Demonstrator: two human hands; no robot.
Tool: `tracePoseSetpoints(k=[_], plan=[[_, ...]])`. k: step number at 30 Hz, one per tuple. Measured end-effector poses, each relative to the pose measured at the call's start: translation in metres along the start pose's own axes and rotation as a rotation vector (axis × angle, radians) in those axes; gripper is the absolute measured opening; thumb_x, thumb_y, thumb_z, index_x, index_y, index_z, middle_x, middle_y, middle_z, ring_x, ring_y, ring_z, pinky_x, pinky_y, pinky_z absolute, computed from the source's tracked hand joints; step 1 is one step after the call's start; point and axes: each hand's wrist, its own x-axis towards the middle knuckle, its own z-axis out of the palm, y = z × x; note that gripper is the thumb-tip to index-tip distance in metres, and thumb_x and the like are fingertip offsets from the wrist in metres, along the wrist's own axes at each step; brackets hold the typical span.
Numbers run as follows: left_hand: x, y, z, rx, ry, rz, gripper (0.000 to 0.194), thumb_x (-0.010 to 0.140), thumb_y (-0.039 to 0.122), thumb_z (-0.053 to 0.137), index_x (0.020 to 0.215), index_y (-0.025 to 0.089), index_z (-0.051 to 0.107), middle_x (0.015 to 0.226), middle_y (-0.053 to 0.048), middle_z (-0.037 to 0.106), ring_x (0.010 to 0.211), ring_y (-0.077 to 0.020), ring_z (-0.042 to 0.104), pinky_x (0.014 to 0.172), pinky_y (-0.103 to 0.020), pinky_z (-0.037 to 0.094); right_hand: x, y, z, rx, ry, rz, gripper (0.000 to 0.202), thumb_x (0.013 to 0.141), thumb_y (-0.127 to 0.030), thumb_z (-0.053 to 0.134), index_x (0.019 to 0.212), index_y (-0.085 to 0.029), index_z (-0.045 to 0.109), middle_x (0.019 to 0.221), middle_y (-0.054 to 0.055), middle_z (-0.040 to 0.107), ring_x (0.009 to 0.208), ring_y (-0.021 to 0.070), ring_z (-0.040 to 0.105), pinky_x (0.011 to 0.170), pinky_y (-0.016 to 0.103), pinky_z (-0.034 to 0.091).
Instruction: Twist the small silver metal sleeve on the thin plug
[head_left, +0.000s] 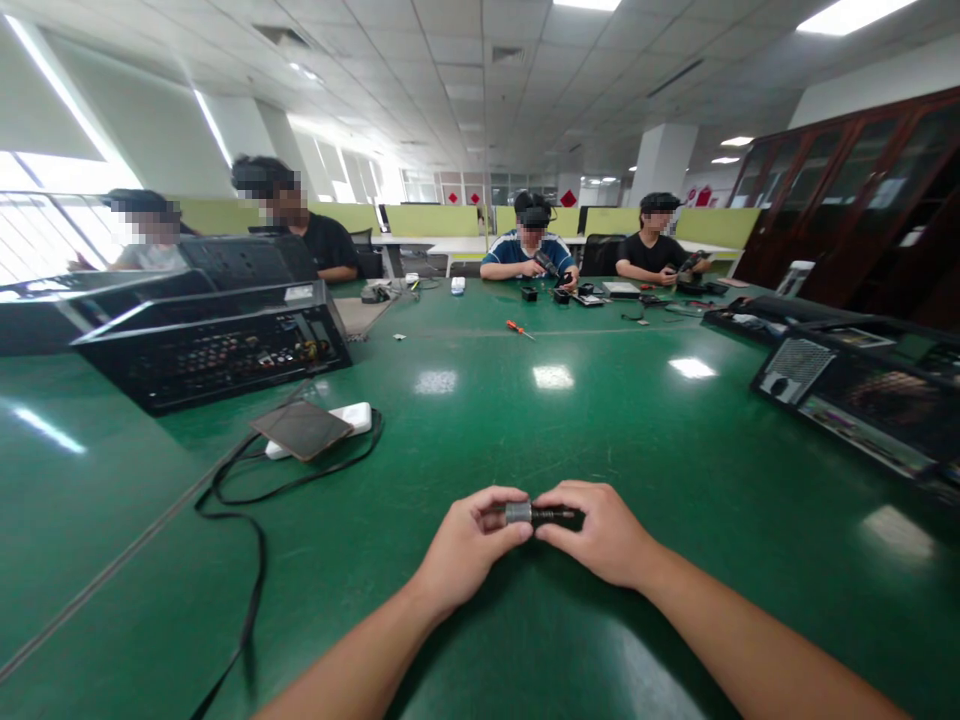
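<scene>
Both of my hands meet over the near middle of the green table. Between the thumb and fingers of my left hand [469, 545] is the grey, ridged cylinder end of a small metal part [518, 513]. A thin dark shaft [553, 514] with a ringed surface runs from that cylinder to the right. The thumb and index finger of my right hand [606, 530] close around this shaft, near where it joins the cylinder. The part lies level, pointing left to right. Its exact kind does not show.
A black phone-like slab [304, 430] rests on a white power strip [361, 416], with a black cable [259, 560] trailing left. Open computer cases stand left [217, 350] and right [847, 390]. An orange screwdriver [516, 327] lies farther back. Several people sit around the table.
</scene>
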Motion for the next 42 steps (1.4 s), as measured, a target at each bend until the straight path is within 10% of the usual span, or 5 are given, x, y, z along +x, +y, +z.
tracePoseSetpoints(k=[42], plan=[[-0.0026, 0.0047, 0.0028, 0.042, 0.058, 0.006, 0.037, 0.065, 0.023, 0.083, 0.098, 0.015, 0.068, 0.090, -0.006, 0.074, 0.084, -0.0197, 0.067, 0.085, -0.032, 0.050, -0.0007, 0.0062, -0.0044, -0.009, 0.005, 0.038, 0.017, 0.082, -0.031, 0.068, 0.095, -0.023, 0.076, 0.090, 0.005, 0.076, 0.080, 0.0204, 0.069, 0.074, 0.030, 0.050]])
